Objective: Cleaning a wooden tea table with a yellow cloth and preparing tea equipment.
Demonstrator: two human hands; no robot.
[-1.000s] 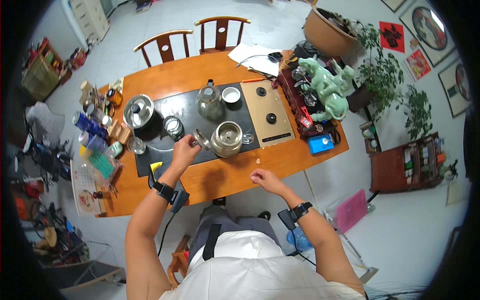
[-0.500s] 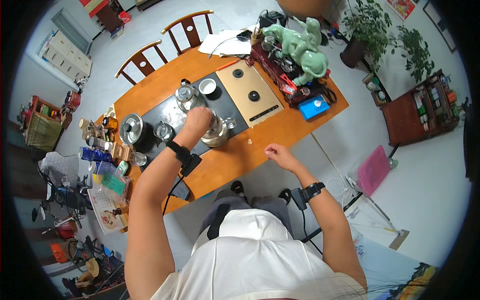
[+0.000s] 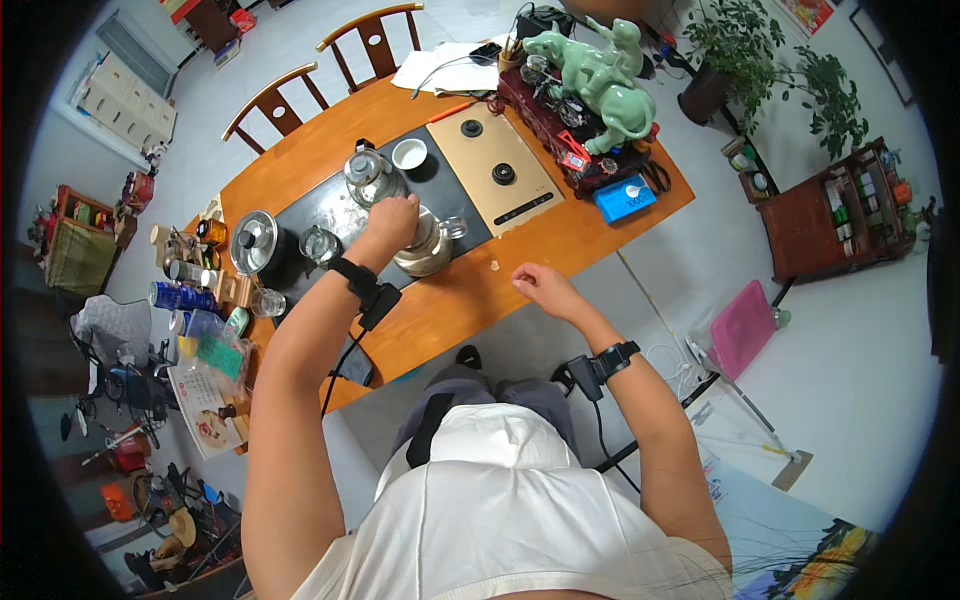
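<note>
My left hand (image 3: 393,221) is closed at the top of a clear glass teapot (image 3: 426,255) near the table's front edge. Whatever its fingers grip is hidden beneath the hand. Just beyond stands a second glass pot (image 3: 369,177) with a lid, close to the knuckles. A white cup (image 3: 409,154) sits to its right on the black tray panel (image 3: 318,207). Further left is a small glass pitcher (image 3: 320,245). My right hand (image 3: 549,290) hangs in the air by the front edge, fingers curled in, nothing visible in them.
A lidded steel pot (image 3: 256,242), jars and bottles crowd the table's left end. To the right are a gold panel with black knobs (image 3: 503,174), a blue tissue box (image 3: 624,199) and a green figurine (image 3: 601,85). Cables trail from both wrist straps.
My right hand has shifted slightly left and closer to the table edge. My left hand stays closed at the glass teapot. The whole view has shifted slightly.
</note>
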